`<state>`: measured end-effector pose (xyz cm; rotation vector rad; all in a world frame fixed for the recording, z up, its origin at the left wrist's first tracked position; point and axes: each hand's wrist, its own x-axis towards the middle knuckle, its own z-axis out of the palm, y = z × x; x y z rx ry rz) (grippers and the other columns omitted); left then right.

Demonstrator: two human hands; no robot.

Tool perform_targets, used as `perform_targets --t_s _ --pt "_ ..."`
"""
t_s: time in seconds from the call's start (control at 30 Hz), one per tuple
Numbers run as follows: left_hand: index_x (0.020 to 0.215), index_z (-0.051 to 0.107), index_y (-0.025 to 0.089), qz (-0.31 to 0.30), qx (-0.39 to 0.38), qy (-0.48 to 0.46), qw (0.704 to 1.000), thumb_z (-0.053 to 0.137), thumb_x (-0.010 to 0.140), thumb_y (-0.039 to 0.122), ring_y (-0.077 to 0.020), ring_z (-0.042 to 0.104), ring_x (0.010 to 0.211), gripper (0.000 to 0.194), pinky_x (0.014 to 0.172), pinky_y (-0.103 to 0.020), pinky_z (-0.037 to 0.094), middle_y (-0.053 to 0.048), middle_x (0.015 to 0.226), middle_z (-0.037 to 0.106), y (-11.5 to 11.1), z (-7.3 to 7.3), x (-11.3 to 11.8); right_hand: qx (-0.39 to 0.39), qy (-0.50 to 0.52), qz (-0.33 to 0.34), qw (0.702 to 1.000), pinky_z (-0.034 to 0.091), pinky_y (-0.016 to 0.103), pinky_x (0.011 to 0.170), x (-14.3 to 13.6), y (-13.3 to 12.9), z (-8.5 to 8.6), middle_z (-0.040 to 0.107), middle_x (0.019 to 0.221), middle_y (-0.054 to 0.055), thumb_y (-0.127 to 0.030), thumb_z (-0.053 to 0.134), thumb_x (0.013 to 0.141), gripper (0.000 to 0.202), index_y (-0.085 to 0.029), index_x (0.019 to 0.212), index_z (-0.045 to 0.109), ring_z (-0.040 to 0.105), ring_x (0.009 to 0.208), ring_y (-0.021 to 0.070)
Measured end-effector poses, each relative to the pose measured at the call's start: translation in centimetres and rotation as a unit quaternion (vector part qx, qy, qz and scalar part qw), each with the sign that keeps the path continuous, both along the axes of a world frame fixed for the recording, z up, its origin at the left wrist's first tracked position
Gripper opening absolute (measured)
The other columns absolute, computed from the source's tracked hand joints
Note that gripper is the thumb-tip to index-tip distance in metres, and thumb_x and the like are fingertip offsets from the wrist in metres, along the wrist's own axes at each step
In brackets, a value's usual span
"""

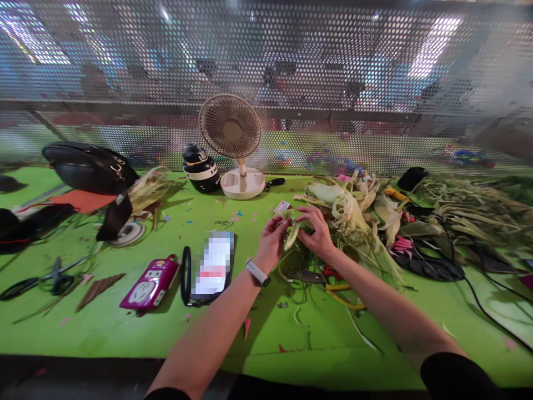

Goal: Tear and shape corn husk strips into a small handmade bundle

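A pale green strip of corn husk [292, 234] is between my two hands, above the green table. My left hand [271, 240], with a watch on its wrist, pinches the strip's upper end between thumb and fingers. On the strip's other side, my right hand [317, 234] is closed with bent fingers against the husk; its fingertips partly hide their grip. Beyond my right hand lies a heap of dry corn husks [347, 205]. Beneath my right forearm are tools with yellow handles [345, 300] and red handles, partly covered by husk scraps.
A fan [244, 186] and black bottle [202, 172] stand against the perforated metal screen [308, 83]. Left of my arms lie a phone [214, 266], a purple case [150, 282], scissors [56, 278] and a black bag [89, 166]. Black cables [474, 297] run along the right.
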<state>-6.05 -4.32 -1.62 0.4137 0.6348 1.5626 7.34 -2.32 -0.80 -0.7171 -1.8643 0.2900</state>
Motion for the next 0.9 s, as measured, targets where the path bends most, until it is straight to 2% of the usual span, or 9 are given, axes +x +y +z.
perform_targets --t_s 0.2,0.4,0.57,0.7,0.8,0.9 --pt "0.076 0.064 0.017 0.001 0.016 0.002 1.0 0.083 0.051 0.014 -0.0092 0.064 0.07 0.031 0.069 -0.021 0.047 0.002 0.075 0.071 0.1 -0.3 -0.1 0.015 0.007 -0.008 1.0 0.045 0.042 0.091 0.0 0.2 -0.1 0.06 0.108 0.009 -0.022 0.06 0.08 0.007 -0.022 0.086 0.06 0.056 0.104 0.0226" --pt "0.078 0.064 0.017 -0.001 0.025 0.009 1.0 0.082 0.054 0.015 -0.0086 0.064 0.068 0.03 0.071 -0.022 0.046 0.001 0.075 0.071 0.3 -0.7 -0.3 0.023 0.003 -0.002 1.0 0.048 0.038 0.088 -0.1 0.2 0.0 0.062 0.104 0.007 -0.025 0.06 0.084 0.012 -0.024 0.095 0.064 0.058 0.099 0.0198" --pt "0.077 0.064 0.018 0.006 0.019 0.009 1.0 0.082 0.054 0.014 -0.0102 0.064 0.07 0.029 0.075 -0.024 0.046 0.001 0.075 0.071 0.3 -0.5 -0.4 0.047 0.03 -0.065 0.996 0.048 0.038 0.087 -0.1 0.4 -0.4 0.06 0.1 0.006 -0.026 0.061 0.084 0.016 -0.027 0.099 0.067 0.057 0.097 0.0198" --pt "0.077 0.064 0.017 0.013 0.01 0.015 1.0 0.083 0.052 0.017 -0.0108 0.065 0.069 0.032 0.073 -0.025 0.047 0.0 0.074 0.072 0.4 -0.6 -0.4 0.074 -0.038 -0.098 0.992 0.047 0.037 0.079 0.4 0.8 -1.3 0.06 0.092 0.004 -0.024 0.061 0.084 0.022 -0.032 0.103 0.069 0.056 0.087 0.0196" --pt "0.078 0.063 0.017 0.035 0.008 0.044 0.998 0.083 0.052 0.019 -0.0108 0.065 0.067 0.032 0.071 -0.024 0.046 0.0 0.072 0.071 0.4 -0.7 -0.3 0.11 -0.116 -0.08 0.984 0.046 0.035 0.073 0.9 0.9 -1.6 0.062 0.085 0.004 -0.016 0.058 0.084 0.033 -0.032 0.112 0.066 0.055 0.08 0.0189" --pt "0.077 0.064 0.016 0.053 0.012 0.08 0.995 0.084 0.052 0.022 -0.0105 0.064 0.066 0.032 0.071 -0.024 0.046 0.001 0.071 0.07 0.4 -0.8 -0.3 0.118 -0.127 -0.053 0.983 0.047 0.035 0.074 1.0 0.8 -1.6 0.063 0.09 0.005 -0.012 0.055 0.084 0.039 -0.031 0.118 0.062 0.055 0.081 0.0195"
